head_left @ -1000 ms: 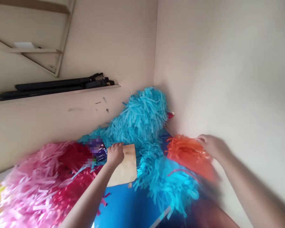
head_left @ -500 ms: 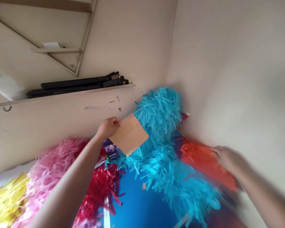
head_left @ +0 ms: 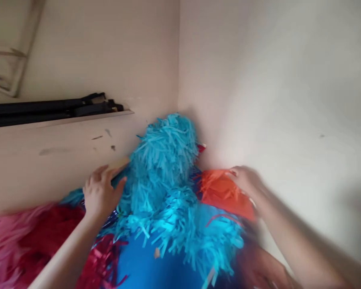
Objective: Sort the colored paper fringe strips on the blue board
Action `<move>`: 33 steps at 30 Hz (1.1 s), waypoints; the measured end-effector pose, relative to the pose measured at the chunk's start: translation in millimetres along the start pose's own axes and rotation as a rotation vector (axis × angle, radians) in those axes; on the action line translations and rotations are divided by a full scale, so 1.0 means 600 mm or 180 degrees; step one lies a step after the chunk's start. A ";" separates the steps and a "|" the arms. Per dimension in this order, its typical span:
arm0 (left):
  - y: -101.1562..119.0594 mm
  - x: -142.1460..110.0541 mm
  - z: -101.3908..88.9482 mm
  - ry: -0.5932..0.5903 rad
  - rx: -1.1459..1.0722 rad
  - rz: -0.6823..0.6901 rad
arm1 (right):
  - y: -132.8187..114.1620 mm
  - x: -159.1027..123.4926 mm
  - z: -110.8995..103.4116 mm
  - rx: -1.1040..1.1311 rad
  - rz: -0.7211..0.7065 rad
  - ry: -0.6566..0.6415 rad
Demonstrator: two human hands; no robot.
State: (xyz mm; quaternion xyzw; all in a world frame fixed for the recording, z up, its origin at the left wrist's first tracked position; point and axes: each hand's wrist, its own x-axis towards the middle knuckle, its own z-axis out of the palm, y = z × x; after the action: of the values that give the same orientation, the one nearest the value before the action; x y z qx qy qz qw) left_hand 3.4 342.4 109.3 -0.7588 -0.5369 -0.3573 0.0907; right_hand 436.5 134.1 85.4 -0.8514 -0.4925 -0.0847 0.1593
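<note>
My left hand [head_left: 100,190] is stretched out with its fingers apart and the thumb spread away. Just beyond its fingertips a tan piece of paper [head_left: 120,163] leans between the wall and the blue fringe, seen nearly edge-on and mostly hidden. My right hand [head_left: 247,180] pinches the upper right edge of an orange fringed paper [head_left: 219,194]. Between both hands rises a tall bunch of light blue fringed paper [head_left: 168,148]. More of the blue fringe spreads down over a blue surface [head_left: 162,267].
Red fringe [head_left: 104,257] and pink fringe [head_left: 3,228] lie at the lower left. On a narrow wall shelf [head_left: 63,123] rest long black objects [head_left: 48,110]. The two walls meet in a corner behind the blue bunch.
My left hand has let go of the tan paper, which now sits behind the fingers by the wall. The view has turned right. My right hand stays at the orange paper.
</note>
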 end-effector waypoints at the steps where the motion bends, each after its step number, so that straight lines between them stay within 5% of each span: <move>1: 0.015 -0.022 0.008 -0.0045 -0.0125 0.0240 | -0.004 0.007 -0.010 -0.0025 0.0072 0.0041; 6: 0.115 -0.137 0.029 -0.0612 -0.0790 0.1059 | -0.021 0.029 -0.054 -0.0064 0.0136 0.0019; 10: 0.250 -0.214 0.043 -0.1348 -0.1366 0.1471 | -0.043 0.027 -0.066 -0.0091 -0.0012 -0.0015; 13: 0.365 -0.239 0.071 -0.2024 -0.1753 0.1765 | -0.062 0.014 -0.058 -0.0130 -0.0176 -0.0043; 17: 0.472 -0.237 0.130 -0.2239 -0.1783 0.1669 | -0.075 -0.008 -0.055 -0.0159 -0.0408 0.0018; 21: 0.497 -0.238 0.184 -0.2443 -0.1679 0.1522 | -0.069 -0.015 -0.072 -0.0100 -0.0479 0.0229; 27: 0.472 -0.251 0.222 -0.2862 -0.1685 0.1343 | -0.056 0.008 -0.131 0.0028 -0.0385 0.0681; 30: 0.471 -0.253 0.205 -0.2855 -0.1961 0.1186 | -0.075 0.018 -0.168 0.0078 -0.0409 0.0973; 33: 0.482 -0.270 0.146 -0.2573 -0.2414 0.0938 | -0.128 0.010 -0.188 -0.0006 -0.0733 0.1248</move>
State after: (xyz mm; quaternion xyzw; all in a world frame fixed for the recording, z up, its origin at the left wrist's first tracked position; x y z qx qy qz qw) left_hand 269.1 148.8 13.2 -0.8815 -0.2516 -0.1900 -0.3516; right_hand 374.5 134.4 207.1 -0.7570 -0.5459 -0.2667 0.2405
